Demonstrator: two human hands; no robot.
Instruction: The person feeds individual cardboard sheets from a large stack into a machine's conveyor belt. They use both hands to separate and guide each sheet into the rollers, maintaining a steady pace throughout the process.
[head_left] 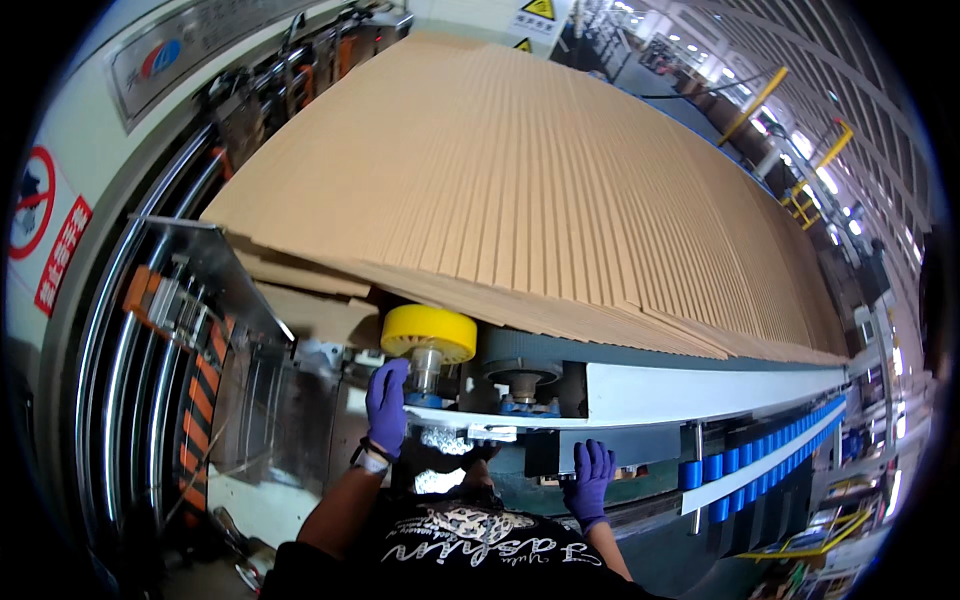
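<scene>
Cardboard sheets (480,180) filled upper center of frame, overlapped shingle-style, near edge just above the yellow wheel (428,325) and white side rail (700,392). Left hand (386,405), lower left of center, was upright just beside the wheel's shaft (427,370), fingers extended, no grasp visible. Right hand (592,480), lower right of center, was at the gray box (640,447); palm hidden, couldn't tell if it gripped the box edge. My read: single sheets light, stiff flat but bendable, edges easy to crush; whole stack heavy, layers prone to slide. Best hold looked like the near edge, hands wide apart, palms flat under, no pinching corners.
</scene>
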